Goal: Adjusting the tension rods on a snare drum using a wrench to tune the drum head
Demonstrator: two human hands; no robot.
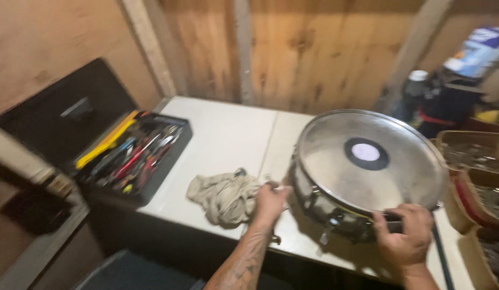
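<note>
The fingers of the left hand (271, 203) are curled shut around a small slim object; what it is cannot be told, as it is blurred and mostly hidden by the hand. The hand is set on the white table (228, 129), just beside the left wall of a snare drum (367, 169) and touching or nearly touching a crumpled beige rag (224, 196) on its other side. The fingers of the right hand (404, 232) are bent and pressed against the near rim of the drum, where a metal lug is gripped; the fingertips themselves are hidden behind the knuckles.

The drum is laid flat on the right half of the table, its clear head with a dark centre dot turned upward and its near rim close to the table's front edge. Bare table surface is seen behind the rag and to the left of the drum, up to the wooden wall (314, 53). At the far left corner an open black toolbox (134, 156) filled with hand tools is overhanging the table edge slightly. The right side is crowded by brown trays (469, 147) just beside the drum, with dark clutter behind them.
</note>
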